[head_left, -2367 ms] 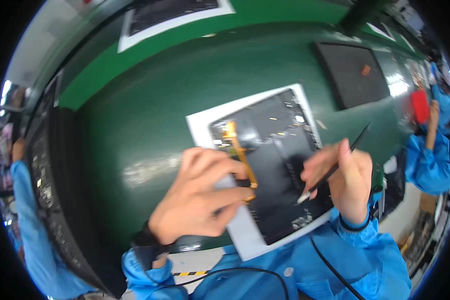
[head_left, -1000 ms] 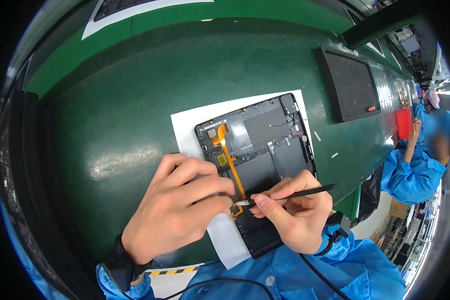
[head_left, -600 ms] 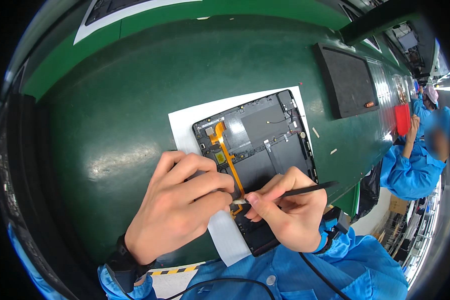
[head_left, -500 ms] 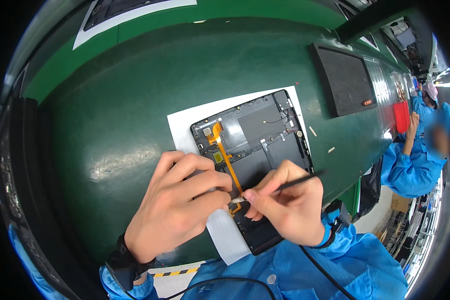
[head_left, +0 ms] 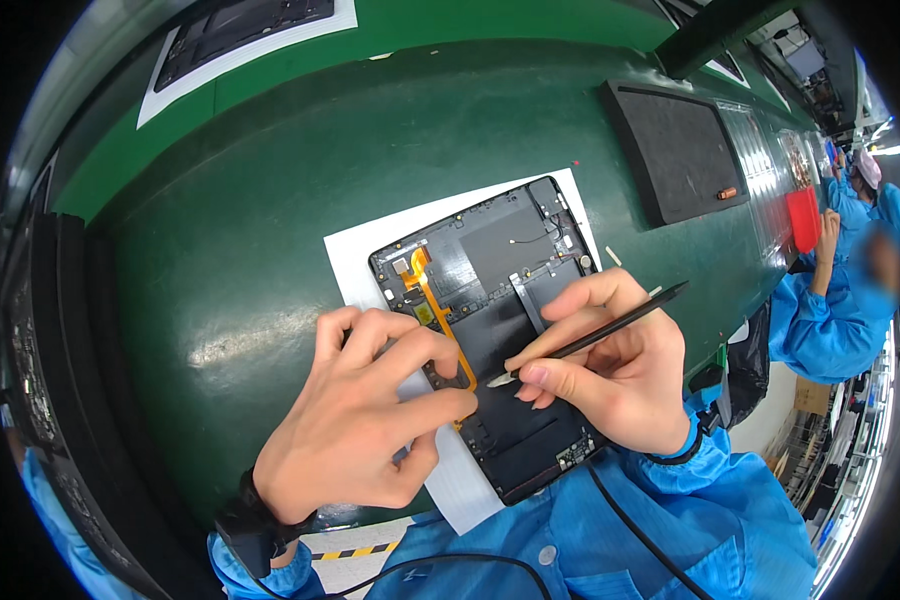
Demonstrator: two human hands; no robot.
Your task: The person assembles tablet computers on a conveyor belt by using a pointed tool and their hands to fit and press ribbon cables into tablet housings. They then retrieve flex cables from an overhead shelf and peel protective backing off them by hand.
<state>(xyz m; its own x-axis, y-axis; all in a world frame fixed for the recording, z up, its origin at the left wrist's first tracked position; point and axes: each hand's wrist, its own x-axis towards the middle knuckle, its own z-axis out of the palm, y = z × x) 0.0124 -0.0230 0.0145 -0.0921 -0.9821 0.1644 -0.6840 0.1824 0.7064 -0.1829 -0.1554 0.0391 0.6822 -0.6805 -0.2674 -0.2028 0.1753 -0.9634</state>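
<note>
A black tablet housing (head_left: 495,340) lies with its inside facing up on a white sheet (head_left: 346,262) in front of me. An orange flex ribbon cable (head_left: 444,322) runs down its left half and bends near the lower end. My left hand (head_left: 355,425) rests over the left edge, fingers bent and apart, one fingertip at the cable's lower bend. In my right hand (head_left: 620,385) is a slim black pry stick (head_left: 615,325), held like a pen. Its pale lower tip points at the housing just right of the cable; whether it touches cannot be told.
A black foam tray (head_left: 675,150) with a small copper-coloured cylinder (head_left: 727,193) stands at the far right, beside a clear plastic tray and a red bin (head_left: 802,220). Another housing (head_left: 240,40) lies at the back left. Co-workers in blue (head_left: 825,330) sit at right.
My right hand has drawn back to the right, away from the left fingertips, uncovering the stick's lower tip. My left fingers have spread. The view has shifted slightly.
</note>
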